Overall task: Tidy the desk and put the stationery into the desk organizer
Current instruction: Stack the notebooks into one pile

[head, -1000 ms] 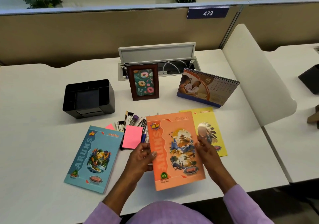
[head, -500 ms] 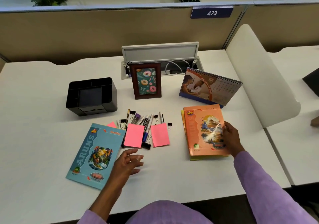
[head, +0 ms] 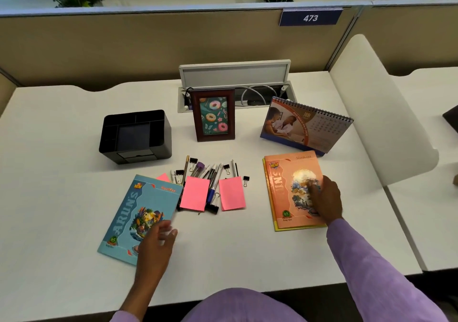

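Sitting on the white desk, everything below is placed relative to the black desk organizer, which stands upright at rear left. Desk calendar far right of it, picture frame just right of it. Orange notebook front-right, stacked on a yellow notebook; right hand lies flat on the orange cover, fingers extended, grasping nothing. Blue notebook directly in front of the organizer; left hand over its near corner, fingers loosely spread, not gripping. Pink sticky notes, pens and binder clips lie loose, front-right of the organizer, between the two notebooks.
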A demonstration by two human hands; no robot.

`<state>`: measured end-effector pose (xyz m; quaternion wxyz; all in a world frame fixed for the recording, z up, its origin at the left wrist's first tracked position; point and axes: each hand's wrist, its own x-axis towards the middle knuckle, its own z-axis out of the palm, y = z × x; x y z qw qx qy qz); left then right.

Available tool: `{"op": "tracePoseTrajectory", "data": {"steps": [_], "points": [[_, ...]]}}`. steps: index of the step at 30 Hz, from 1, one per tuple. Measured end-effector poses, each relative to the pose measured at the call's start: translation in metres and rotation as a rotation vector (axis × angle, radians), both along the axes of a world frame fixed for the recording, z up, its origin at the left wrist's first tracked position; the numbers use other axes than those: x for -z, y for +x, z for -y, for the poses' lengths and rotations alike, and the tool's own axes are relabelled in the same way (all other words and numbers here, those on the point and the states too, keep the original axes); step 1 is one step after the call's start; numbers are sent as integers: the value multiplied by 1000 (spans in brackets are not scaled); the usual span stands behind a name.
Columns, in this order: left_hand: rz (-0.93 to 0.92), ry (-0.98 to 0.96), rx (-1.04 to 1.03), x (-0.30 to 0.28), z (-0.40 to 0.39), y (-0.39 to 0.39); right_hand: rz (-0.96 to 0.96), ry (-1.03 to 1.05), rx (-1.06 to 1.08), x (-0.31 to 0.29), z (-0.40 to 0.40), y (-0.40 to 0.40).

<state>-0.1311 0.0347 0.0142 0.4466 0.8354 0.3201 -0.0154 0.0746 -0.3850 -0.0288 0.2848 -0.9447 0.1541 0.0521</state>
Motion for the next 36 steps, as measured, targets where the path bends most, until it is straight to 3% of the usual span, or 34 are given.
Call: {"op": "tracePoseTrajectory", "data": {"steps": [2,4,13,20,22,24,27,29,32,36], "points": [[-46,352,99,13,-10,-7,-21,-91,37,-1,-4,-1],[-152,507,142,24,-18,-12,-27,-161,66,-1,-8,-3],[-338,525,186,45,-34,-18,-21,-273,79,-1,-13,-7],[-259,532,162,15,-32,-6,89,-247,51,-21,-57,-25],[-204,572,146,3,-32,-5,115,-159,-17,-26,-79,-36],[-134,589,104,-11,-30,-4,118,60,-121,-28,-107,-53],[-65,621,-51,-42,-31,2,-209,488,-286,-51,-166,-82],[-16,603,-151,-62,-35,6,-422,633,-450,-66,-210,-99],[13,608,-153,-90,-37,9,-612,852,-584,-90,-265,-117],[8,596,-81,-124,-6,10,-712,1051,-609,-121,-307,-123]]}}
